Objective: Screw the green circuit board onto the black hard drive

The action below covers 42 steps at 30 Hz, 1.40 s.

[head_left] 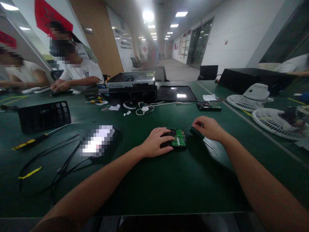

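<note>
A hard drive with a green circuit board (178,138) lies on the green table in front of me. My left hand (158,141) rests over its left part, fingers spread and touching it. To the right of the drive, my right hand (207,128) has its fingers closed on a dark tool (197,133), held low over the table. Thin metal bits (209,145) show just below that hand; whether they belong to the tool I cannot tell.
Another drive (209,106), a black panel (177,93) and an opened computer case (131,87) stand farther back. White fan parts (275,124) are at right. Cables (64,167), a yellow-black screwdriver (30,142) and a black panel (45,116) lie left. Several people sit around.
</note>
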Motion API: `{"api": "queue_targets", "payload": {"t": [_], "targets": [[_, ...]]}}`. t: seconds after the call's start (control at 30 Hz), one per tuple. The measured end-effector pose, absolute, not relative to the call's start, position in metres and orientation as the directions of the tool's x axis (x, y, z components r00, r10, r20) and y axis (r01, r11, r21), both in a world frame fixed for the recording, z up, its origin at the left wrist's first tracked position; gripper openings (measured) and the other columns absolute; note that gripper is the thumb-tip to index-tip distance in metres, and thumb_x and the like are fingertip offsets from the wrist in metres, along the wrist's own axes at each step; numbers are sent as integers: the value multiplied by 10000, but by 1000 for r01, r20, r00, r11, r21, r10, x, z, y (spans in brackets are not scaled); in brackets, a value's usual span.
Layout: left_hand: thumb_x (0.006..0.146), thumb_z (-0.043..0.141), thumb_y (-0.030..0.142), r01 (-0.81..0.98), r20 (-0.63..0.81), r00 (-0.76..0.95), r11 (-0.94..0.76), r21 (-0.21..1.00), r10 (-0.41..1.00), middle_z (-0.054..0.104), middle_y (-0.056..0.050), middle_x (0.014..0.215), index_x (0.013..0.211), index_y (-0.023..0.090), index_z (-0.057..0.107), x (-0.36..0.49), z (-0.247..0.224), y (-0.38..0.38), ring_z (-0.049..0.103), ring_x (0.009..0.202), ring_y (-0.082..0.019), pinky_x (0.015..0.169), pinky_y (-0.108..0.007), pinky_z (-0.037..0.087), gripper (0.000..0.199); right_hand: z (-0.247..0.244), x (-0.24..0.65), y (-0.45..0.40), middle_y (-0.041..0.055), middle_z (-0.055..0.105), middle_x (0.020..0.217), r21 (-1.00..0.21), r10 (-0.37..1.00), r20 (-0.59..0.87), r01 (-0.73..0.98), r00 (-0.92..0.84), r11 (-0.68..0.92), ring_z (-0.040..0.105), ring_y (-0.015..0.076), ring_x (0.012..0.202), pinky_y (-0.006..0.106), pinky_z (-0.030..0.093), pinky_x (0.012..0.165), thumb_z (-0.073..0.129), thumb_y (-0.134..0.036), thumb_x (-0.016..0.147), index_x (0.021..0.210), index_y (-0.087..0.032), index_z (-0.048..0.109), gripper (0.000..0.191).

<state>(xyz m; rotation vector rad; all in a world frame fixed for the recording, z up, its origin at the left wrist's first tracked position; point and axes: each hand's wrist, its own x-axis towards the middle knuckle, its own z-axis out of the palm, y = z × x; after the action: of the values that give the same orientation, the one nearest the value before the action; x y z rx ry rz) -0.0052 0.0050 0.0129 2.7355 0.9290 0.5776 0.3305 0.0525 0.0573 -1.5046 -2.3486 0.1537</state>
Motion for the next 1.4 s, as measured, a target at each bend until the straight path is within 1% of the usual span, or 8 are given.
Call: {"api": "queue_targets", "payload": {"t": [0.1,0.23,0.63,0.97,1.1,1.17,1.3,1.4], "targets": [[993,683,531,545,311,725,-788,288,615,498,-80,1588,1452,333,623,-5,10,6,411,1508,-368,1262,-633,290,504,73,304,33,67,720,958,-319,804,162,741,-571,591,656,215,852,331,490,781,591,-330,989,969,-210,739,192],[997,675,535,541,315,727,-791,286,611,501,-84,1585,1458,329,621,-4,9,6,417,1506,-365,1266,-633,286,508,76,289,21,86,701,979,-333,721,123,656,-682,678,645,223,878,346,488,811,590,-280,990,939,-201,733,171],[998,678,527,527,314,733,-796,298,603,491,-86,1596,1462,321,615,-5,10,6,399,1518,-379,1263,-653,283,511,72,281,18,63,697,967,-364,706,83,638,-703,679,659,206,864,327,483,805,673,-203,936,893,-207,760,97],[993,692,524,529,331,729,-800,282,599,502,-86,1583,1456,322,625,-5,7,7,404,1514,-365,1254,-634,306,510,69,282,22,65,716,969,-300,703,127,648,-700,700,674,203,872,323,492,798,635,-235,967,953,-209,783,151],[985,701,530,529,340,727,-803,275,596,506,-86,1578,1459,328,625,-5,5,8,413,1508,-364,1253,-629,311,520,71,291,27,79,724,948,-189,813,240,796,-530,575,673,218,841,337,494,770,563,-277,1008,999,-189,761,217],[988,693,537,529,335,730,-802,277,596,506,-83,1580,1461,333,623,-5,6,8,412,1509,-363,1256,-628,307,520,70,299,30,106,728,1019,-119,868,253,876,-428,467,684,241,871,358,507,790,564,-313,1012,1063,-180,752,236],[995,679,545,532,323,731,-798,283,601,502,-86,1583,1464,327,622,-6,8,8,404,1515,-362,1259,-620,304,521,60,310,35,182,684,1255,-26,935,138,943,-326,332,704,307,1016,405,540,855,637,-444,982,1318,-159,677,442],[999,670,547,536,313,730,-793,289,607,496,-85,1588,1466,329,619,-6,8,7,401,1516,-365,1259,-624,301,518,53,311,38,187,679,1277,11,950,39,951,-310,309,709,320,1047,415,547,880,649,-371,969,1347,-167,664,429]]}}
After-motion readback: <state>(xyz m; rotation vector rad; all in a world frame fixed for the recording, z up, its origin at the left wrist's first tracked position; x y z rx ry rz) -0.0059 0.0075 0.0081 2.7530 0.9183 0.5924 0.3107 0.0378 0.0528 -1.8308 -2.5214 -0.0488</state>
